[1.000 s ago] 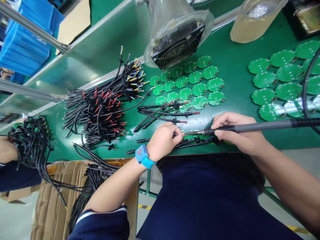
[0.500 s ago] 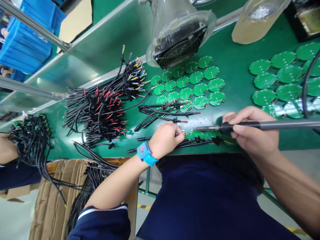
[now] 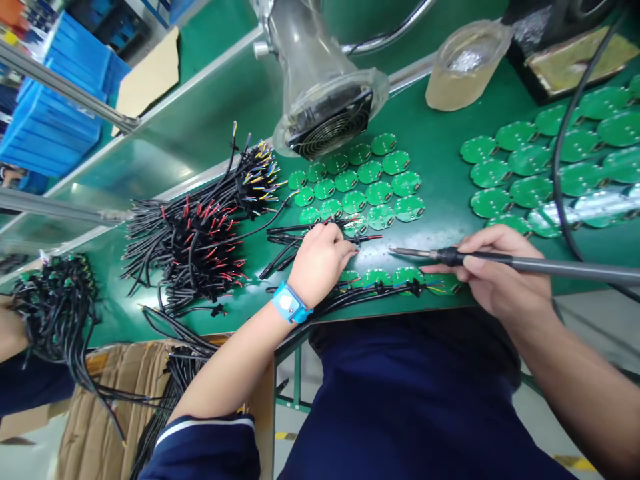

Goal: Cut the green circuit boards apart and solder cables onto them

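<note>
My right hand (image 3: pixel 500 267) grips a black-handled soldering iron (image 3: pixel 525 261) like a pen, its tip hanging in the air just above a row of round green circuit boards (image 3: pixel 377 277) with black cables attached. My left hand (image 3: pixel 320 261), wearing a blue antistatic wrist strap (image 3: pixel 290 303), pinches a black cable with red-tipped wires (image 3: pixel 367 238) at the fingertips. Other loose cables (image 3: pixel 290 233) lie under that hand. A grid of bare round boards (image 3: pixel 360 180) sits beyond it.
A fume extractor fan (image 3: pixel 330 127) stands at the far edge, near a glass jar (image 3: pixel 465 67). More green boards (image 3: pixel 530 173) lie right. A bundle of red-tipped cables (image 3: pixel 195 247) lies left. A co-worker's hand (image 3: pixel 10 327) holds cables (image 3: pixel 55 313) beside a cardboard box (image 3: pixel 115 393).
My left hand has moved away from the board row, up onto the loose cables. The iron tip has lifted off the boards, and the view has tilted slightly.
</note>
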`<action>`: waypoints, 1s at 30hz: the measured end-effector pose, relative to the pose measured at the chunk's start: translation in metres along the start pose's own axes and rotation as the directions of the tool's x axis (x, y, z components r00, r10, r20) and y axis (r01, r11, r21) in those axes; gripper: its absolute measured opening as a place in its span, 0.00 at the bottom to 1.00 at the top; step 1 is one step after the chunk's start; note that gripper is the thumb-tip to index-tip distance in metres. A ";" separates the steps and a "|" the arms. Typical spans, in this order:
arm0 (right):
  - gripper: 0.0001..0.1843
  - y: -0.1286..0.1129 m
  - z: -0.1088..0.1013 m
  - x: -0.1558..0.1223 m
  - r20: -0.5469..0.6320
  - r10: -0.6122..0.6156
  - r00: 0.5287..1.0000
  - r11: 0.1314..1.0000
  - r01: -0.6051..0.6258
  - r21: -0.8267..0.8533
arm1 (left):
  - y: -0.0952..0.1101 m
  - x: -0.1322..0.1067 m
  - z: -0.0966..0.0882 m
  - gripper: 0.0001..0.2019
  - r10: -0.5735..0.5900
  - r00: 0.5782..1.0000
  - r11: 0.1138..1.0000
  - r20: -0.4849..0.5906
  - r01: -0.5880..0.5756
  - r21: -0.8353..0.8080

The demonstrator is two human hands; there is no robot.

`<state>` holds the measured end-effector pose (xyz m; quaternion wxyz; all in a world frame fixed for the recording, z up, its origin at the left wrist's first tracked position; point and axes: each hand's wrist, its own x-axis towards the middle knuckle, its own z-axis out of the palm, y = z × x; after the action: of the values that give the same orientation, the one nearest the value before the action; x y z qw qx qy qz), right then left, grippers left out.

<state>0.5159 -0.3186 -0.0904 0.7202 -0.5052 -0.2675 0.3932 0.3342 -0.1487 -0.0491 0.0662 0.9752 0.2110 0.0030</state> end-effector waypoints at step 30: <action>0.01 -0.006 -0.010 0.001 0.191 0.041 0.981 0.905 0.045 -0.424 | 0.043 -0.004 0.012 0.06 -0.192 0.973 0.831 0.127 0.230 -0.506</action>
<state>0.5259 -0.3242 -0.0879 0.5632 -0.6090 -0.4166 0.3720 0.3483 -0.1903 -0.0549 0.3329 0.8917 0.3062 0.0179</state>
